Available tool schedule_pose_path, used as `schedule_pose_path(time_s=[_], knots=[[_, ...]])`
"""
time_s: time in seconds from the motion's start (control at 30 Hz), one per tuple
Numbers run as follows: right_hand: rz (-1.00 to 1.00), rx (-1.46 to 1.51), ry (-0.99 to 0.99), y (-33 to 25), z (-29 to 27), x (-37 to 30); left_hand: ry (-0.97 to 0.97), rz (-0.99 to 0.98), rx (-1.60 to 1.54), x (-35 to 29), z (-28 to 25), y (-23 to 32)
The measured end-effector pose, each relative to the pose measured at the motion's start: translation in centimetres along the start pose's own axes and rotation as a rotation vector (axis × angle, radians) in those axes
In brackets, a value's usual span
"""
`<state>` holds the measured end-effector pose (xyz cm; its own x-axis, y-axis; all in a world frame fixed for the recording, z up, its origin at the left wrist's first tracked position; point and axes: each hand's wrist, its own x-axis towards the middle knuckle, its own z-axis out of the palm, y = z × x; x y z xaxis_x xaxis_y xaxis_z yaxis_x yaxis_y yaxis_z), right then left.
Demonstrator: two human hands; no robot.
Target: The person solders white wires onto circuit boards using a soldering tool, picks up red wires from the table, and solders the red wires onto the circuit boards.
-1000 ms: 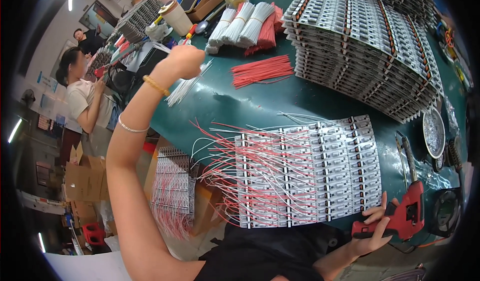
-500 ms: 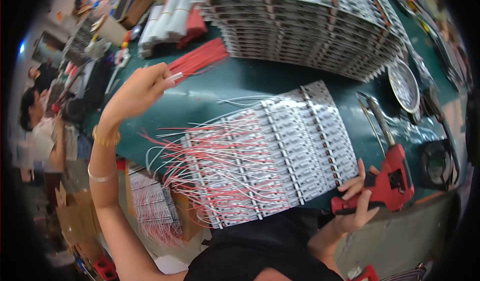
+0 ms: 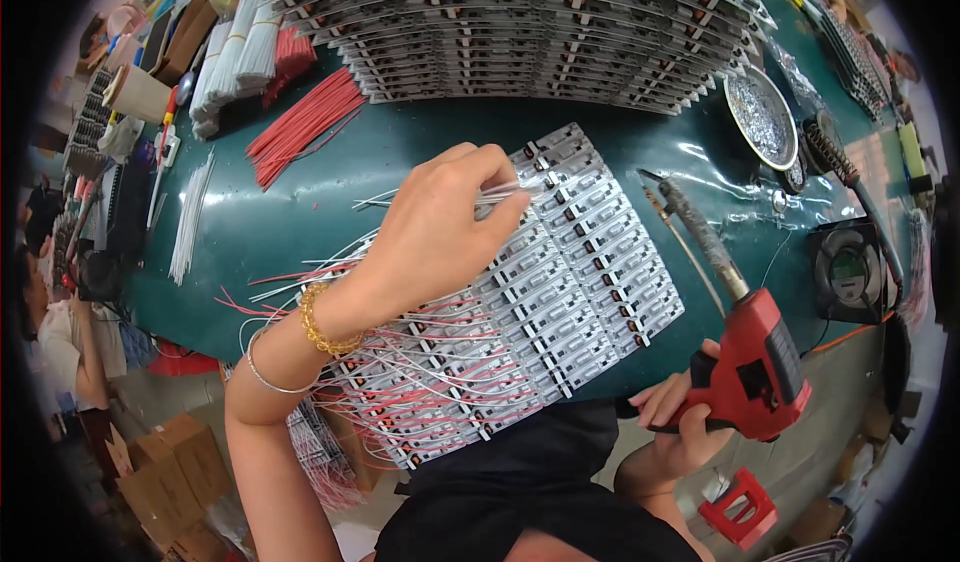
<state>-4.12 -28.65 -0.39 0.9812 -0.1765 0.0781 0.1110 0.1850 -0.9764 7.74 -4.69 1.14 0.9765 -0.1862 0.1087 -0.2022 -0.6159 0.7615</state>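
Note:
My left hand (image 3: 440,222) is closed in a pinch over the upper part of a panel of small grey-white circuit boards (image 3: 560,282). A few thin white wires (image 3: 497,193) stick out between its thumb and fingers. Red and white wires (image 3: 430,372) trail from the panel's left part, some of them under my forearm. At the panel's right, my right hand (image 3: 690,422) is wrapped round the dark handle of a red soldering gun (image 3: 755,372), whose metal barrel points up and away. The gun's tip (image 3: 650,177) stands apart from the panel.
A tall stack of grey board panels (image 3: 500,52) stands at the back. Red wires (image 3: 305,122), loose white wires (image 3: 192,217) and white wire bundles (image 3: 235,57) lie at left. A round metal dish (image 3: 762,117) and a small black fan (image 3: 850,272) stand at right. Another person (image 3: 75,352) sits far left.
My left hand has come right and nearer, from beside the red wires to above the panel, with white wires in its pinch. The soldering gun, still in my right hand, has tilted slightly.

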Motion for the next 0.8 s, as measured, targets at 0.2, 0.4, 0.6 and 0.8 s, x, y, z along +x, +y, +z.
schedule_pose_path(time_s=[0.2,0.4,0.6,0.8], knots=[[0.064,-0.062,-0.043,0.6,-0.2,-0.5,0.043,-0.088,0.095,-0.2,1.2,-0.4],[0.143,-0.121,-0.024,0.8,0.2,-1.3,0.09,-0.061,0.117,-0.2,1.4,-0.7],[0.252,-0.162,-0.049,0.6,0.8,-1.2,0.112,-0.027,0.138,-0.6,1.9,-0.9],[0.28,-0.121,-0.042,0.3,1.3,-0.9,0.147,0.066,0.227,-0.7,2.1,-0.9]])
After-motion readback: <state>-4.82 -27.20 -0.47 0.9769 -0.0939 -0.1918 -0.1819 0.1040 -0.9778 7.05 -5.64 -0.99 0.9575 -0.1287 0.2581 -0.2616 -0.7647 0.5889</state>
